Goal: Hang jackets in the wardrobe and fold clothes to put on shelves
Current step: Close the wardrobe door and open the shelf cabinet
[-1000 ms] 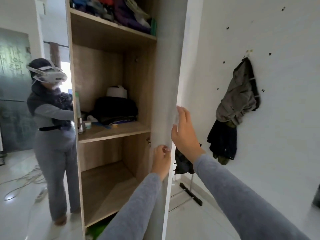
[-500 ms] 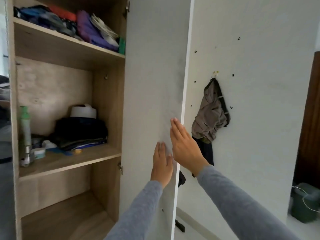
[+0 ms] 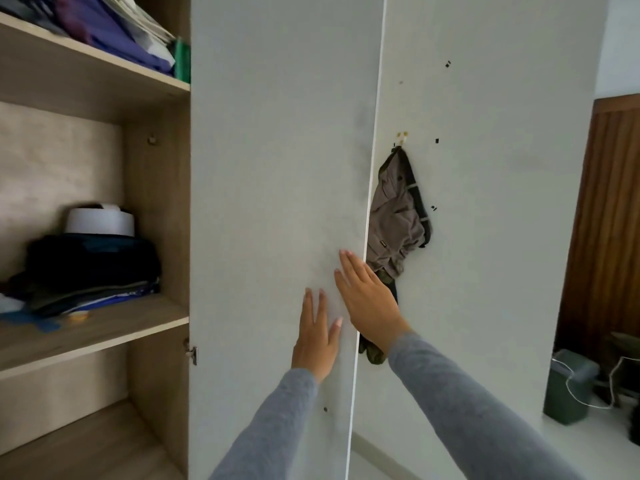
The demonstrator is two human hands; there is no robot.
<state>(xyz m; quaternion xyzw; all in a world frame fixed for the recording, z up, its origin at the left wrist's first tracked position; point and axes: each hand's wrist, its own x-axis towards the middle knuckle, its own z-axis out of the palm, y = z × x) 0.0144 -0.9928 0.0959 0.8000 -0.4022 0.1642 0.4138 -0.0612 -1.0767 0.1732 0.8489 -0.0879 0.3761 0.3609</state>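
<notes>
- Both hands are on the white wardrobe door (image 3: pixel 277 168), which stands swung open with its free edge running down the middle of the view.
- The left hand (image 3: pixel 316 337) lies flat on the door face. Its fingers are straight and slightly spread, and it grips nothing.
- The right hand (image 3: pixel 370 299) sits just above it and to the right, palm flat by the door's edge. Its fingers are straight and close together, tips pointing up and left, and it holds nothing either.
- Grey sleeves (image 3: pixel 467 410) cover both forearms.
- Past the door's edge, a grey-brown jacket (image 3: pixel 394 220) hangs bunched from a hook (image 3: pixel 402 135) on the white wall (image 3: pixel 502 237).
- A darker garment (image 3: pixel 372 353) hangs below the jacket, partly hidden by the right wrist.
- On the left the wardrobe interior is in view. A pile of folded dark clothes (image 3: pixel 93 265) sits on the middle shelf (image 3: pixel 104 330).
- A white round item (image 3: pixel 100 221) rests on top of that pile, too blurred to tell what it is.
- On the top shelf (image 3: pixel 86 67), purple clothes (image 3: pixel 114 36) are stacked with paler ones, and a green item (image 3: pixel 181 60) stands at the right end against the side panel.
- A metal hinge (image 3: pixel 191 353) shows at the door's inner edge, below the middle shelf.
- At far right there is a brown wooden door (image 3: pixel 609 220), with a dark green bin (image 3: pixel 571 386) on the floor and a white cable (image 3: pixel 581 403) trailing across it.
</notes>
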